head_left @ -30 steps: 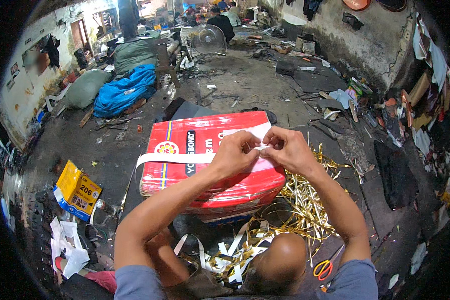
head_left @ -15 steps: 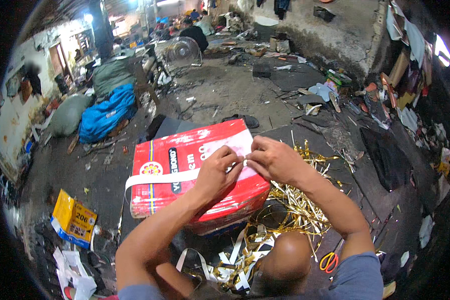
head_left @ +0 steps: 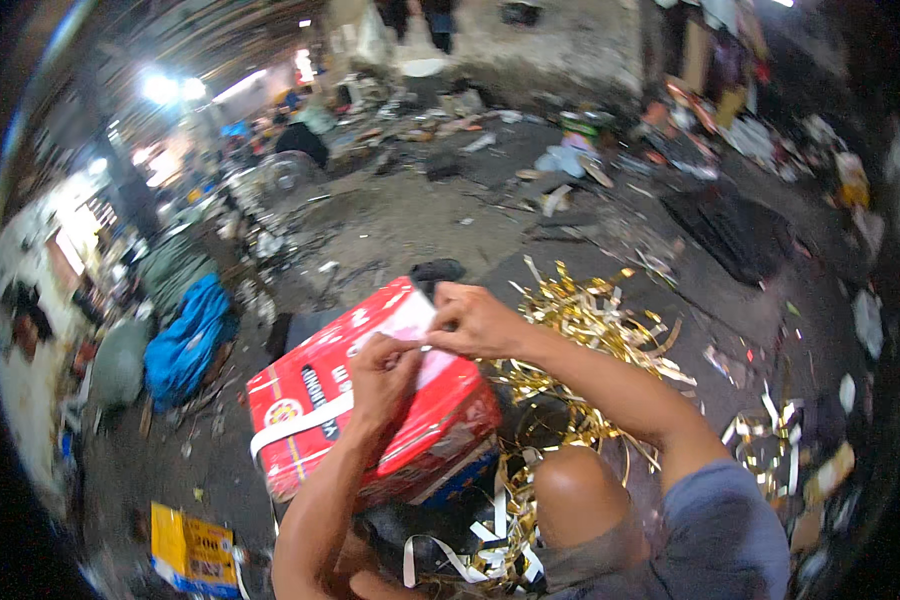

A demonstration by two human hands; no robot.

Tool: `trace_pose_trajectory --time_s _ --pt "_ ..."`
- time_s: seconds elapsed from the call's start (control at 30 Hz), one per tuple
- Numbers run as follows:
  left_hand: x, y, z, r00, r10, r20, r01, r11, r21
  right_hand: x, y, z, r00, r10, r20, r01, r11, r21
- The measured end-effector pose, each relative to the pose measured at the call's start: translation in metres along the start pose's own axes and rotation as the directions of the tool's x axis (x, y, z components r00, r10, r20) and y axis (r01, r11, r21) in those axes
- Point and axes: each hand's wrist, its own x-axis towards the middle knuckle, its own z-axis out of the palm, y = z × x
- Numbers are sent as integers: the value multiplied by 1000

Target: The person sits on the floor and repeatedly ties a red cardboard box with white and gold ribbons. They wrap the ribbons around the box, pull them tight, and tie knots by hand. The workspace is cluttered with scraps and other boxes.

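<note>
One white strip [head_left: 305, 422], pinched by left hand [head_left: 384, 372] and right hand [head_left: 473, 322], tail trailing leftward

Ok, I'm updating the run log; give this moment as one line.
left hand: pinching small white piece; right hand: pinching same piece; red box: beneath hands; white strip: across box

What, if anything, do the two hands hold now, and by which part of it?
The left hand and right hand seem to pinch a small white piece at their fingertips, perhaps the white strip; the fingers hide which part.
</note>
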Motion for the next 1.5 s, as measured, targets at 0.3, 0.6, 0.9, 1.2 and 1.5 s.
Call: trace_pose_trajectory --time_s 0.3,0.6,0.9,1.2,1.5 --pt "8 2 -21 995 24 93 -42 980 194 3 7 33 932 359 -49 -316 871 376" --pt "34 8 -22 971 8 237 -35 994 108 -3 -3 18 735 649 196 -620 524 584" --pt "20 19 8 996 78 41 -77 997 -28 -20 4 32 726 658 199 -524 341 781" --pt "29 12 15 994 96 49 -87 984 -153 -30 7 33 620 642 451 -508 -109 854" --pt "25 18 15 996 81 29 -78 994 -78 36 0 19 797 598 -84 -599 766 -232"
